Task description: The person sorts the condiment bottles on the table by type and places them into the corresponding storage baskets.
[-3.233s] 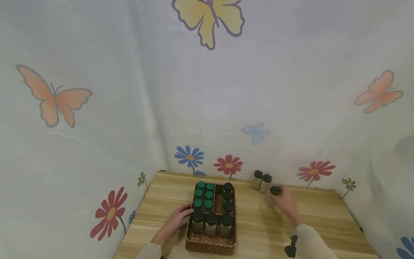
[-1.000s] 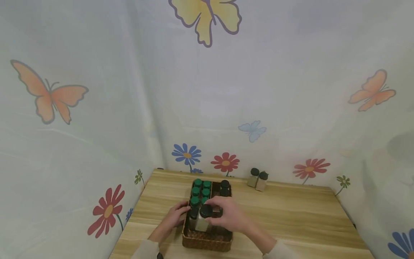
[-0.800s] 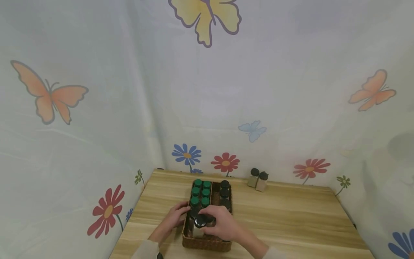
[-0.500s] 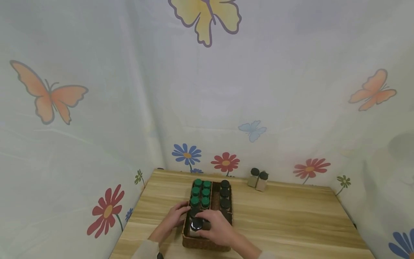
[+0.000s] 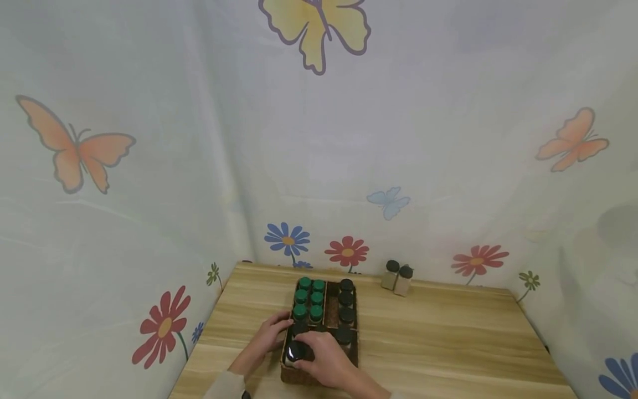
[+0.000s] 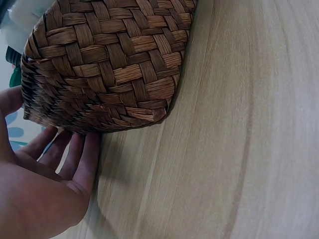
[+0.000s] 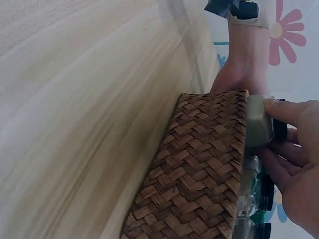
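Note:
In the head view, a woven basket with compartments stands on the table. My right hand pinches a black-lidded spice jar at the basket's front left corner. From the right wrist view, the jar's pale lower body sits partly behind the basket rim; its base is hidden. Thumb and fingers lie on opposite sides of it. My left hand rests against the basket's left side. In the left wrist view, its fairly straight fingers touch the woven wall low down, with the thumb near the rim.
Several green-lidded jars fill the back left compartment. Black-lidded jars line the back right, and others stand in front. Two more spice jars stand at the table's back edge, before a flower-printed curtain.
My right hand has brought a spice jar from the back right of the table to the basket, then lowered it toward the front left corner. The left hand has stayed beside the basket.

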A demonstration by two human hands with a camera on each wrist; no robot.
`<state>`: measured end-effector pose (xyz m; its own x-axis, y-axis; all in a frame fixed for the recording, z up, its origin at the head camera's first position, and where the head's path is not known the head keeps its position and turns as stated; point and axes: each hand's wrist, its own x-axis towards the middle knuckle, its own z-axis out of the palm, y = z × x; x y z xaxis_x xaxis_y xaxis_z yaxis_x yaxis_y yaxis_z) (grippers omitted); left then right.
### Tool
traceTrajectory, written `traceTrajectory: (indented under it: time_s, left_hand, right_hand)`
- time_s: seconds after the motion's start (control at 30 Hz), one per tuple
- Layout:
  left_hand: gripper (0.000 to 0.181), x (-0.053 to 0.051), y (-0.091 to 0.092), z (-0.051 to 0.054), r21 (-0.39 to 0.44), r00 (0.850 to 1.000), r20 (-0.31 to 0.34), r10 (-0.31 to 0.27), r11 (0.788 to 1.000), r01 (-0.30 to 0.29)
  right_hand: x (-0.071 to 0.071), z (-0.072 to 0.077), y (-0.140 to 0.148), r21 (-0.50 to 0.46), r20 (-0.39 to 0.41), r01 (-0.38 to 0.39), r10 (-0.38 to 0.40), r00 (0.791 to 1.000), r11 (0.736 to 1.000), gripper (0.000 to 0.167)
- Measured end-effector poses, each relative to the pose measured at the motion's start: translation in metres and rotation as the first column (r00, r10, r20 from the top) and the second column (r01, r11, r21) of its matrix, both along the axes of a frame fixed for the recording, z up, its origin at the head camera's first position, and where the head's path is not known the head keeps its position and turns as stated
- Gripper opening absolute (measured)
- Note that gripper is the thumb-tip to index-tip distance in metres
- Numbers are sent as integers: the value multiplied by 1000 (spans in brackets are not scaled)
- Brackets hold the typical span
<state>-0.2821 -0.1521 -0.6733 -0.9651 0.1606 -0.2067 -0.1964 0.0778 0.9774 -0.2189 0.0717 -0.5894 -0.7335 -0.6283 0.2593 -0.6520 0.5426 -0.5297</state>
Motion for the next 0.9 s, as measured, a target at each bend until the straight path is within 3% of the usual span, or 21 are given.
traceTrajectory:
  time_s: [0.33,0.7,0.9]
  left_hand:
    - [74,-5,0,1,-32,997,81,5,999,-3]
    - [74,-3,-1,3,-26,998,60,4,1000,-3]
    - [74,-2,-1,4,-25,999,48,-2,1000,3]
  right_hand:
    - [5,-8,-4,37,78,33,-35,996,999,42]
    - [5,-12,-6,54,109,79,-85,990,995,45]
    - [4,-9,-5,70,98,62,-68,993,996,45]
